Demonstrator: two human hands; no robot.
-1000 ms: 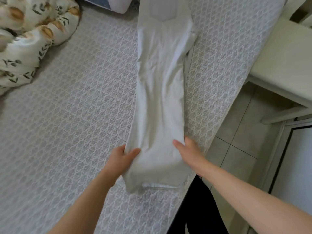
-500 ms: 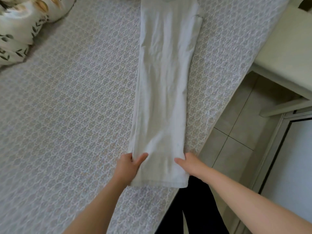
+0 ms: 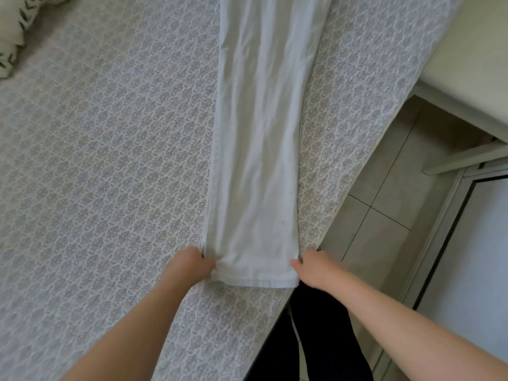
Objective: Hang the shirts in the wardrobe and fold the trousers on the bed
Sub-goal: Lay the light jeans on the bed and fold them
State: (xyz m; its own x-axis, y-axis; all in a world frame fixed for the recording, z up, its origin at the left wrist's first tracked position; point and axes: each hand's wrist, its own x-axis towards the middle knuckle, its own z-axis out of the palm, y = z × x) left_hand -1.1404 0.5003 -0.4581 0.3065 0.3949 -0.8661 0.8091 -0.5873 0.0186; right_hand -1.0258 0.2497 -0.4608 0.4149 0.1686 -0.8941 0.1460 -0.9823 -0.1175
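Trousers [image 3: 261, 133] flat on bed [image 3: 110, 160]

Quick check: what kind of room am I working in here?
Most likely a bedroom: a bed with a patterned cover, floral bedding bunched at its far corner, and trousers laid flat on it. Tiled floor runs alongside.

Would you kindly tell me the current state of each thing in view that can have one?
pale grey fabric trousers, lying flat and straight on the bed, not yet folded across.
left hand, pinches the hem's left corner.
right hand, pinches the hem's right corner.
grey-patterned bedspread, spread smooth under the trousers.
leaf-printed white quilt, bunched up at the far left.
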